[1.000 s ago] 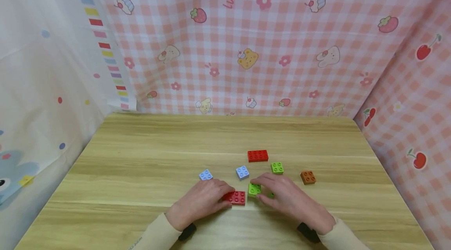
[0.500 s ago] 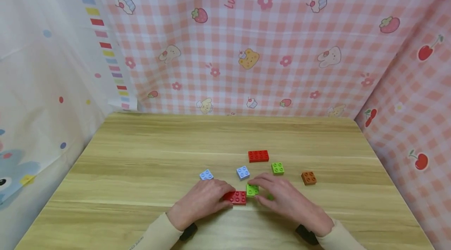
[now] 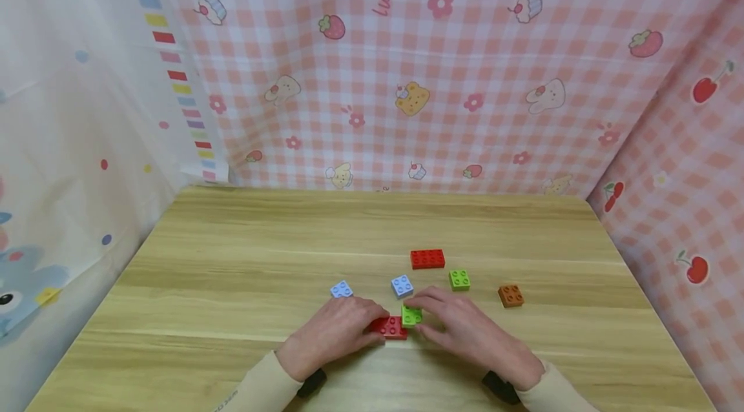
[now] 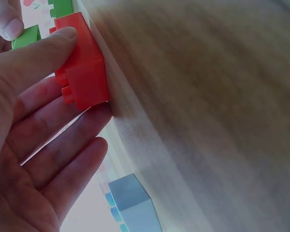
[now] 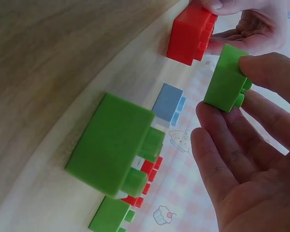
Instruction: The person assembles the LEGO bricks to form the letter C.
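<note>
Green block (image 3: 411, 317), pinched by the right hand (image 3: 467, 327), seems light, stiff and best held by opposite sides; at its eight o'clock, the left hand (image 3: 334, 332) grips the red block (image 3: 394, 329).

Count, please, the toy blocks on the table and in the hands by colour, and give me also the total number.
Red blocks: 2
Green blocks: 3 (one is hidden in the head view but plain in the right wrist view)
Light blue blocks: 2
Brown block: 1
Total: 8
</note>
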The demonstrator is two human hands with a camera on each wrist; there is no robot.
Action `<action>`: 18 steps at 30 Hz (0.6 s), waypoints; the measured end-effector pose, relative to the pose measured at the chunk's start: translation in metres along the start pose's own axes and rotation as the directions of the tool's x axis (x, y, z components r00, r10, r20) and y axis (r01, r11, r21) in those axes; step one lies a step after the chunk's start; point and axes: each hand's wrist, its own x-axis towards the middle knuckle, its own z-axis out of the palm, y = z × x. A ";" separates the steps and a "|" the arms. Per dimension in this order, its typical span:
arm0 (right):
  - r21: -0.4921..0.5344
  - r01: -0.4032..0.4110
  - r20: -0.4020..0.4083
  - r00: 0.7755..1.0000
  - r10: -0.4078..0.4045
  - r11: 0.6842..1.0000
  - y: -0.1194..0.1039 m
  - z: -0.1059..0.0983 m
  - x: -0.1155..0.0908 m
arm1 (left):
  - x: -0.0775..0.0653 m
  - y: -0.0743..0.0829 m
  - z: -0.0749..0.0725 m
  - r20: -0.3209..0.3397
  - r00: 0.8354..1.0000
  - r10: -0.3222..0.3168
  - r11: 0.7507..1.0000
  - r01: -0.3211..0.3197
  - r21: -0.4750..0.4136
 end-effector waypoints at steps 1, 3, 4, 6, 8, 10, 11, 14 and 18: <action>0.001 -0.002 0.003 1.000 0.002 1.000 0.000 0.001 0.000 | 0.000 0.000 0.000 0.002 1.000 0.000 1.000 0.000 0.000; 0.002 -0.004 0.011 1.000 0.004 1.000 0.000 0.002 0.000 | 0.000 0.000 0.000 0.007 1.000 -0.002 1.000 0.002 -0.002; 0.001 -0.007 0.016 1.000 0.007 1.000 0.000 0.002 0.000 | 0.000 0.000 0.000 0.009 1.000 -0.003 1.000 0.003 -0.004; -0.002 -0.007 0.023 1.000 0.007 1.000 -0.001 0.004 0.000 | 0.000 0.000 0.000 0.010 1.000 -0.002 1.000 0.003 -0.007; -0.006 0.000 0.030 1.000 0.000 1.000 -0.001 0.005 0.001 | -0.001 0.000 0.000 0.006 1.000 0.001 1.000 -0.001 -0.006; -0.006 0.004 0.036 0.999 -0.004 1.000 -0.001 0.006 0.001 | -0.001 0.000 0.000 0.004 1.000 0.001 1.000 -0.001 -0.007; -0.006 0.006 0.039 0.999 -0.006 1.000 -0.002 0.006 0.001 | -0.001 0.000 0.000 0.004 1.000 0.000 1.000 0.000 -0.007; 0.000 0.003 0.053 0.999 -0.003 1.000 -0.002 0.006 0.002 | 0.000 0.000 0.000 0.004 1.000 -0.003 1.000 0.003 -0.010; 0.007 0.001 0.072 0.997 -0.002 1.000 -0.002 0.007 0.003 | 0.000 0.001 -0.001 0.009 1.000 -0.006 1.000 0.006 -0.015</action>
